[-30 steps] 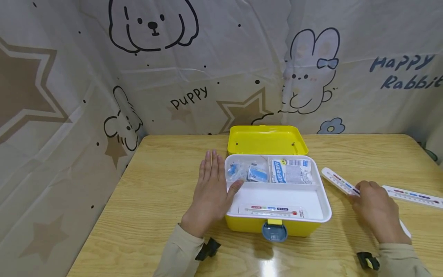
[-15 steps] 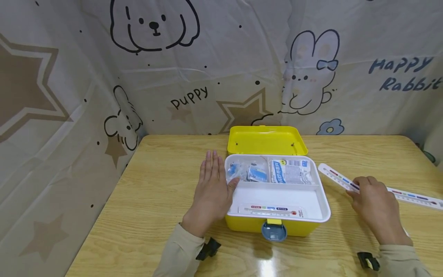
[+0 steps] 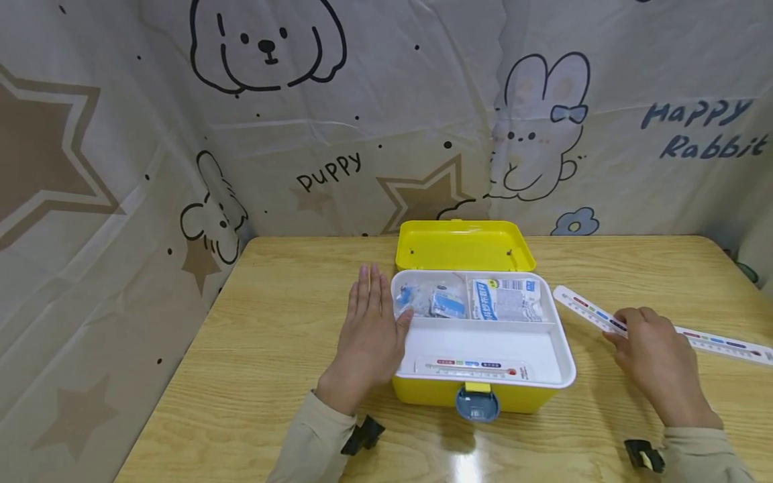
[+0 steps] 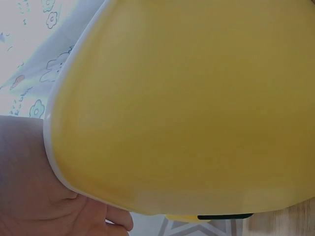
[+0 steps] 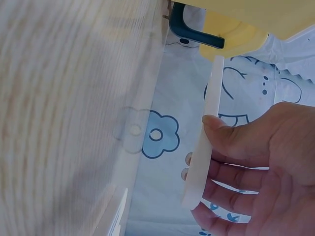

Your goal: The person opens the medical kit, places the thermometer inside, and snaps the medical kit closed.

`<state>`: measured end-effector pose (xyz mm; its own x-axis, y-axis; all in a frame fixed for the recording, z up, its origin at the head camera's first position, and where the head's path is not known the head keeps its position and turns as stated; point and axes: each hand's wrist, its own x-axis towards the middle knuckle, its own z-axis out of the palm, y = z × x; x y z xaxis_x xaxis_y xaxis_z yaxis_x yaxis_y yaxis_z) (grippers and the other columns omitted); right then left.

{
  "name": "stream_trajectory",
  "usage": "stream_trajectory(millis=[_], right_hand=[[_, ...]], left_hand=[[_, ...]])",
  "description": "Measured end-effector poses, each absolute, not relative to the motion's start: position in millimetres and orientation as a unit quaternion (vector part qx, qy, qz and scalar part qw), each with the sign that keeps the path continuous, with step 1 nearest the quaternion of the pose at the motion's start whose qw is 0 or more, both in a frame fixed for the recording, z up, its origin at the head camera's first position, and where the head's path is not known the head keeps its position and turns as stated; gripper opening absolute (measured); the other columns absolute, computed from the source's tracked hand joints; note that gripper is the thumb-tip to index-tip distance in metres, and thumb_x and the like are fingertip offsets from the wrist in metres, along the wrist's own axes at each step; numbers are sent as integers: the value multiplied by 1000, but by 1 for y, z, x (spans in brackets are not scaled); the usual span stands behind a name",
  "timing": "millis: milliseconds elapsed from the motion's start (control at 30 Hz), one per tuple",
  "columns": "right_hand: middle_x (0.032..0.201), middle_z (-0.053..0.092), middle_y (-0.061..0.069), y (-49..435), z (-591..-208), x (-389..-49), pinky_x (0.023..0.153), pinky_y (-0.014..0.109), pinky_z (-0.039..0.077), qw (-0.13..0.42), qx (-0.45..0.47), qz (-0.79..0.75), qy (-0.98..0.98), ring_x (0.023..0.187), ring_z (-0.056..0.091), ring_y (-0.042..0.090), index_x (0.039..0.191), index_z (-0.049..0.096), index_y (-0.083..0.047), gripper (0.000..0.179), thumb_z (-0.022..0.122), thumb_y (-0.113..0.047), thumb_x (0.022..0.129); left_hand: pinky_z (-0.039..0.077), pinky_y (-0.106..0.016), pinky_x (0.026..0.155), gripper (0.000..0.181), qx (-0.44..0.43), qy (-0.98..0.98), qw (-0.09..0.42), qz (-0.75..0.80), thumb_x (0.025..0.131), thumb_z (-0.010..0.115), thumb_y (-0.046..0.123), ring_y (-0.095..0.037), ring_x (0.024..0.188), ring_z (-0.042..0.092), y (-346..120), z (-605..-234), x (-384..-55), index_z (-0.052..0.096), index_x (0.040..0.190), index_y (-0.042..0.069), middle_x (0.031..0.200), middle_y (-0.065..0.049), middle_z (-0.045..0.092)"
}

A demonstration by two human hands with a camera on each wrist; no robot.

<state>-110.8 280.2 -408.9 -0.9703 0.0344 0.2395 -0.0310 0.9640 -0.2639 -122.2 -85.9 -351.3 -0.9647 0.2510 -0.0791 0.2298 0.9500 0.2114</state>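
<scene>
My left hand (image 3: 370, 345) rests along the left side of a yellow first-aid box (image 3: 417, 392), fingers straight and thumb at the white rim; in the left wrist view the yellow wall fills most of the picture. To the box's right, my right hand (image 3: 657, 362) pinches a flat white thermometer (image 3: 582, 307) between thumb and fingers. In the right wrist view this thermometer (image 5: 212, 93) is seen edge-on, raised off the wooden table. A second thermometer (image 3: 725, 344) lies on the table beyond the right hand. Another thermometer (image 3: 471, 367) lies in the tray's front compartment.
The box's yellow lid (image 3: 465, 245) is tipped back behind it, and a grey latch (image 3: 477, 404) hangs at its front. Bagged blue items (image 3: 447, 302) and a gauze packet (image 3: 510, 300) fill the tray's rear compartments. A printed cloth (image 3: 338, 121) hangs behind the table (image 3: 272, 322).
The pinched thermometer has turned slightly, its far end shifting a little left and its near end passing out of sight behind the right hand. The left thumb has drawn back slightly toward the rim.
</scene>
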Motion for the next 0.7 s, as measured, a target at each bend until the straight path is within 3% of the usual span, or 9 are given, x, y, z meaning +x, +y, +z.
stream_trajectory(millis=[700], right_hand=[[91,58,32,282,-402,-107,56,57,44,117,4,141,-983,75,57,47,100,60,16,31,74,-2,80]], left_hand=[[-6,-43,117,71,121,986,59,95,105,23,44,-30,143,-20,-84,-351,-123,4,151,-7,157,-20,-14]])
